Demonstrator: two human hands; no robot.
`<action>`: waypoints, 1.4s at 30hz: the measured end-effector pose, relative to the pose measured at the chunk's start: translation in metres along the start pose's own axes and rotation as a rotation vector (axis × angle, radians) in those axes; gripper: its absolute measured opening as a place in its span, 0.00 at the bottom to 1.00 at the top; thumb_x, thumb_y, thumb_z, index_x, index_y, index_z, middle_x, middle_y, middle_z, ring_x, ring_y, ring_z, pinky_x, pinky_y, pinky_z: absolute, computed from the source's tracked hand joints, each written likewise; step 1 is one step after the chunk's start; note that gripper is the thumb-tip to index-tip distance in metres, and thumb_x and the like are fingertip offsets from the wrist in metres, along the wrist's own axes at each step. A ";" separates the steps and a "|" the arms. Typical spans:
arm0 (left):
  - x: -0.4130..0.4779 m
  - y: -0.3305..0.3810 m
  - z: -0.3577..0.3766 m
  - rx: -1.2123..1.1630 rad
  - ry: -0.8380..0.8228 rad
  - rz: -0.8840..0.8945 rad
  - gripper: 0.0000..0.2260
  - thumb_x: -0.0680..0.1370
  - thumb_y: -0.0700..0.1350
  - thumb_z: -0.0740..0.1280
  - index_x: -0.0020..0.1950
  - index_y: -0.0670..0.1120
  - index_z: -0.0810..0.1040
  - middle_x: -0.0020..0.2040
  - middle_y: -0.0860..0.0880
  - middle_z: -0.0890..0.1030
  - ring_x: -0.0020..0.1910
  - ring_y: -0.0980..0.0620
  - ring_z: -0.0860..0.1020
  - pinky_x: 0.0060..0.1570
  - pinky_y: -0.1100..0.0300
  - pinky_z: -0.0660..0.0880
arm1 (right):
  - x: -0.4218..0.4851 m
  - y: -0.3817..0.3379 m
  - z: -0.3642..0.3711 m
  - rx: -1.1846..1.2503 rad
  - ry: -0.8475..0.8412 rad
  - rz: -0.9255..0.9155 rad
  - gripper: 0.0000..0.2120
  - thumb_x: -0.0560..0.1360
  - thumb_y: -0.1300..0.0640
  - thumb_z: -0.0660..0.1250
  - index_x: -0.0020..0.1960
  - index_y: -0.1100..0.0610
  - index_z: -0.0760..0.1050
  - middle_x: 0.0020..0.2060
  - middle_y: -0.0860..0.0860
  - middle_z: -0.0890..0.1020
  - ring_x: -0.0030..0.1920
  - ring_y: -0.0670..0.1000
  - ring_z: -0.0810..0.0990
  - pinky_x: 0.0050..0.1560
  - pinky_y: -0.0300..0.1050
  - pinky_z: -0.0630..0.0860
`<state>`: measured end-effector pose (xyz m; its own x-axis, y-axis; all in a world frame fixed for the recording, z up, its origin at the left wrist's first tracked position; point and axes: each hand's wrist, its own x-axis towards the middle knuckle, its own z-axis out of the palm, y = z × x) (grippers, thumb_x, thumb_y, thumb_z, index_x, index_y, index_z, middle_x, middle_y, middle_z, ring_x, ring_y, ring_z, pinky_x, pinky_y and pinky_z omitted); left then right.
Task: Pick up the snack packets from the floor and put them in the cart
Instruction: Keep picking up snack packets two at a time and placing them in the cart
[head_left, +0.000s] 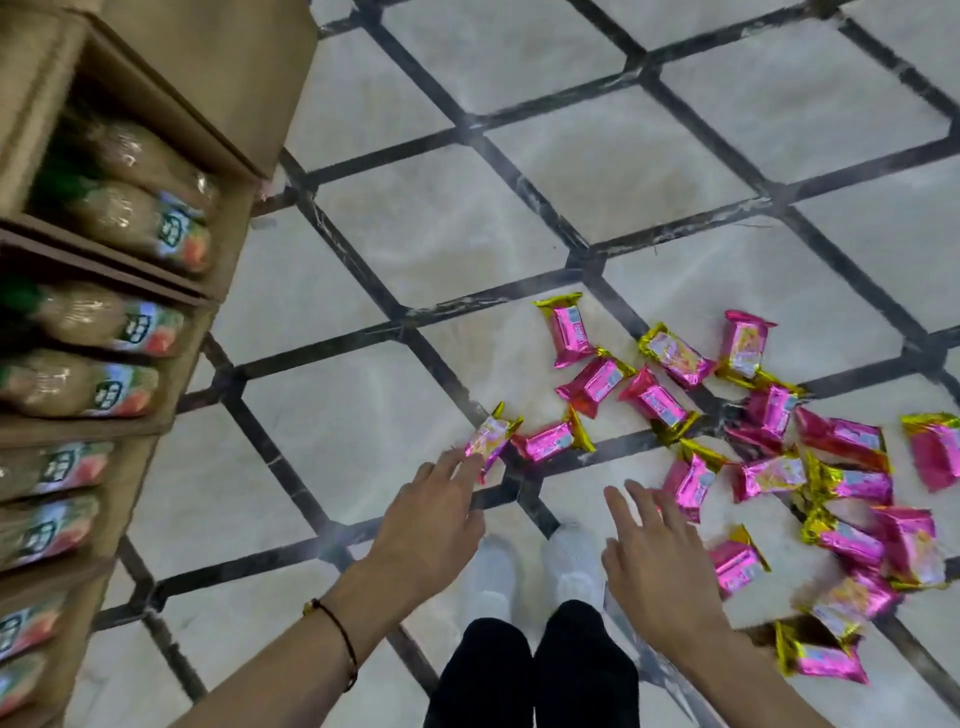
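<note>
The snack packets (655, 401) lie scattered flat on the floor (415, 239), from the middle of the frame to its lower right, some overlapping. None is lifted yet, and no cart is visible. They are small pillow-shaped wrappers of glossy pink foil with crimped gold ends. They look light and crinkly, so they would likely slide on the polished pale stone tiles with dark borders. Both arms reach down from the bottom edge, probably to take a packet each. The left hand (434, 514) is flat with straight fingers, its tips at the nearest packet (489, 440), the leftmost one. Whether they touch it I cannot tell. The right hand (657, 556) is spread wide, holding nothing, just beside another packet (693, 480) in the heap. At the left edge, open cardboard boxes (218, 78) hold plastic bottles (130, 218) lying on their sides.
</note>
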<state>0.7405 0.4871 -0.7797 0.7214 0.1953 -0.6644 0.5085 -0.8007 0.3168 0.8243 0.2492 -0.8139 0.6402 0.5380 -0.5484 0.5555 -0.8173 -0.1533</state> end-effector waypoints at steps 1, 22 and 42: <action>0.020 -0.010 0.023 -0.022 0.010 0.001 0.26 0.81 0.45 0.61 0.79 0.50 0.59 0.76 0.50 0.63 0.67 0.46 0.69 0.63 0.49 0.72 | 0.016 0.006 0.025 -0.010 0.017 -0.026 0.30 0.64 0.59 0.77 0.64 0.60 0.75 0.61 0.60 0.78 0.59 0.65 0.77 0.47 0.60 0.81; 0.253 -0.104 0.271 -0.059 0.313 -0.027 0.40 0.77 0.45 0.69 0.80 0.60 0.48 0.76 0.43 0.61 0.64 0.38 0.70 0.58 0.39 0.73 | 0.248 0.028 0.250 -0.424 0.041 -0.360 0.44 0.62 0.57 0.78 0.73 0.54 0.62 0.65 0.57 0.73 0.70 0.61 0.68 0.72 0.75 0.48; 0.070 -0.014 0.065 -0.385 0.434 -0.130 0.35 0.77 0.43 0.67 0.78 0.63 0.55 0.67 0.49 0.65 0.57 0.44 0.74 0.47 0.43 0.79 | 0.075 0.011 0.023 -0.149 0.169 -0.053 0.28 0.60 0.57 0.76 0.58 0.62 0.73 0.43 0.58 0.75 0.44 0.62 0.74 0.37 0.53 0.73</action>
<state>0.7530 0.4754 -0.8749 0.7266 0.5566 -0.4028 0.6812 -0.5074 0.5277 0.8669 0.2758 -0.8756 0.6808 0.6167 -0.3951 0.6550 -0.7541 -0.0485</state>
